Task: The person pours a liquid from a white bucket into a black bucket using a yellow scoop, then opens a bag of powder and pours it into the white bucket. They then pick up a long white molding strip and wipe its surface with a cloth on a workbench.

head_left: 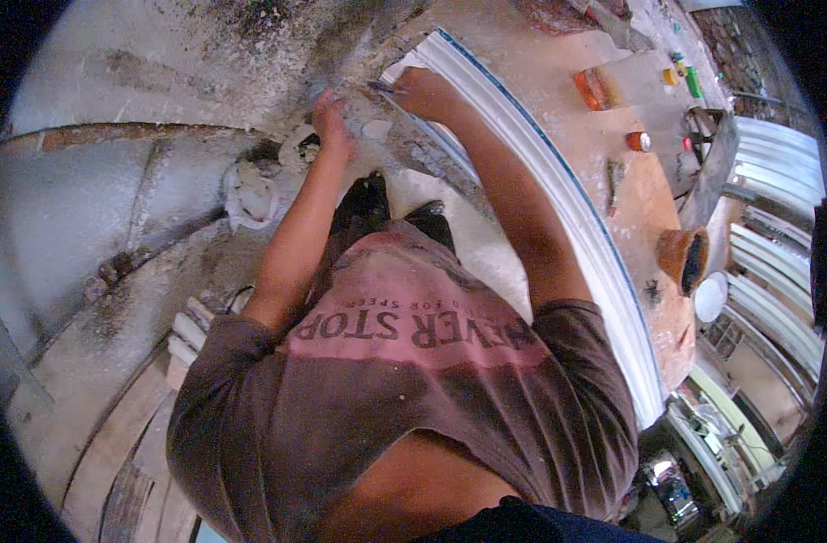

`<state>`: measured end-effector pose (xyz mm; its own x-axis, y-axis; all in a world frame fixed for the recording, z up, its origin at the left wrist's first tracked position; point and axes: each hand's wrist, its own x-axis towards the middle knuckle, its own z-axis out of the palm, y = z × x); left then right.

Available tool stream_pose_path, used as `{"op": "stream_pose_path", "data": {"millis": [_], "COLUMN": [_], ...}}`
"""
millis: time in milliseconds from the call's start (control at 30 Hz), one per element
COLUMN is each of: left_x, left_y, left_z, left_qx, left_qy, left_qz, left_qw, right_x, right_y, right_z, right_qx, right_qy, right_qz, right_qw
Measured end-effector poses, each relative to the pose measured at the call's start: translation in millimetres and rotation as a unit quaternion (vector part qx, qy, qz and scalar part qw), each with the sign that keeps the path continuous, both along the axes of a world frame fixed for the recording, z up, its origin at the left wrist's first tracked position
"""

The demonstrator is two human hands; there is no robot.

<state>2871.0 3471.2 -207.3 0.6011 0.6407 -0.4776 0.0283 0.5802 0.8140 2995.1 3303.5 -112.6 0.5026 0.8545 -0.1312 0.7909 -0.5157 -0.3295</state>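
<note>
A long white ridged moulding [540, 172] with a blue strip along its outer edge curves from the top middle down my right side. My right hand [420, 93] is closed at its far end, by the inner edge. A thin dark piece shows at its fingertips, too small to name. My left hand [334, 129] is held to the left of the moulding's end, apart from my right hand. Its fingers point away from me and are blurred, so their grip is unclear. Whitish lumps [374, 129] lie between the hands, near a pale crusted container [297, 147].
A whitish bucket or bag [250, 195] stands left of my left forearm. On the brownish surface to the right are a bottle with orange contents [594, 90], a small orange-brown jar [639, 141] and a brown pot [683, 257]. White slats [189, 330] lie at lower left.
</note>
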Motion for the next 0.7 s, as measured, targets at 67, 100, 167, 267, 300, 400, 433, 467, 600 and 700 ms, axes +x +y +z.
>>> {"op": "stream_pose_path", "data": {"millis": [67,100,167,267,300,400,433,467,600,700], "left_x": [-10,-9,-8,-4,0,20,28,34,65,88], "left_y": [6,0,-14,-21,-16,-5,5,6,8,9], "left_z": [18,35,66,75,74,89,94,98,109,132], "left_qx": [0.049,0.067,-0.001,-0.082,-0.107,-0.192,-0.147,-0.104,0.162,0.293], "left_qy": [0.011,0.009,0.068,0.081,0.08,-0.008,0.003,-0.012,-0.048,-0.027], "left_qz": [0.001,-0.007,-0.003,-0.067,-0.097,-0.247,-0.338,-0.364,-0.598,-0.789], "left_qw": [0.999,0.998,0.998,0.991,0.986,0.95,0.93,0.926,0.783,0.539], "right_x": [-3,-6,-19,-43,-51,-94,-106,-114,-143,-178], "right_y": [-20,-26,-46,-2,13,33,25,10,-61,-99], "right_z": [9,10,10,20,17,11,13,26,6,0], "right_qx": [-0.053,-0.033,0.005,0.051,0.08,0.32,0.322,0.323,0.408,0.472], "right_qy": [0.014,0.038,0.091,0.063,0.07,0.092,0.077,0.065,0.199,0.256], "right_qz": [0.039,0.002,-0.093,-0.163,-0.166,-0.269,-0.306,-0.33,-0.586,-0.713], "right_qw": [0.998,0.999,0.992,0.983,0.98,0.904,0.893,0.885,0.672,0.45]}}
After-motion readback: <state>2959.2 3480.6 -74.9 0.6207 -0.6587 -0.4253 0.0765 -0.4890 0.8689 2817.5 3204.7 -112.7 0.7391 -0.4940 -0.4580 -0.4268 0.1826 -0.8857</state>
